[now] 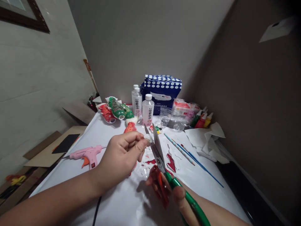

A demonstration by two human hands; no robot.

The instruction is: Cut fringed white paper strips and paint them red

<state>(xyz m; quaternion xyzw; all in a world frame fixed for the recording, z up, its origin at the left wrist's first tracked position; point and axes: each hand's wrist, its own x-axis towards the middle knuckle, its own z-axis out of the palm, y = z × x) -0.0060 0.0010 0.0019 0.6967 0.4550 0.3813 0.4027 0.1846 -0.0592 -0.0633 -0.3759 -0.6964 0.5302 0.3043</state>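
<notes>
Between the thumb and fingers of my left hand (127, 149) is a small white piece (148, 137), too small to name surely. My right hand (181, 197) grips scissors (158, 153) with green and red handles. Their blades are parted and point away from me, close to the white piece; whether they touch it I cannot tell. A red-orange painted form (130, 126) shows behind my left hand, partly hidden. Red scraps (171, 163) lie on the white table covering (117, 201) beyond the scissors.
A pink glue gun (87, 154) lies at left. Painted red (107, 113) and green (116, 108) fish-like crafts stand behind it. Bottles (148, 110), a blue bag (164, 94) and paint bottles (201, 121) line the back. Brushes (198, 161) and white cloth (207, 141) lie right.
</notes>
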